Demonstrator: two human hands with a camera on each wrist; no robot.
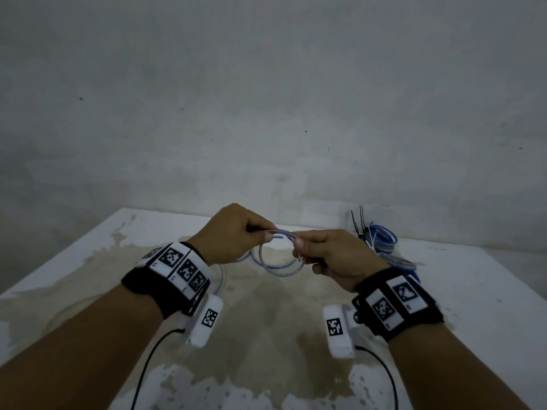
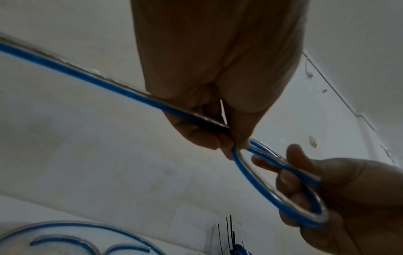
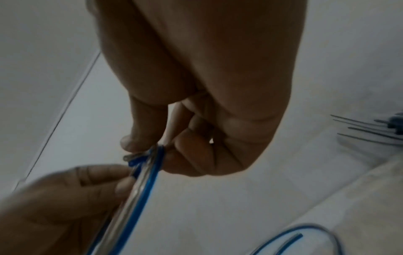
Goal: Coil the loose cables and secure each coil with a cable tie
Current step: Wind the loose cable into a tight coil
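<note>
Dim, flat, grey-blue light in all views, no clear source, no glare. Head view soft, corners darkened, table edges bowed by wide-angle lens. Wrist views noisy, hands underexposed and blurred close up; background soft.

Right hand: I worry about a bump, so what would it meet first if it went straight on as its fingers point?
Probably the left hand: the right hand points at it across the cable loop both pinch.

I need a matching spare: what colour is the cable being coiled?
Blue beside clear: the cable shows best in the left wrist view.
</note>
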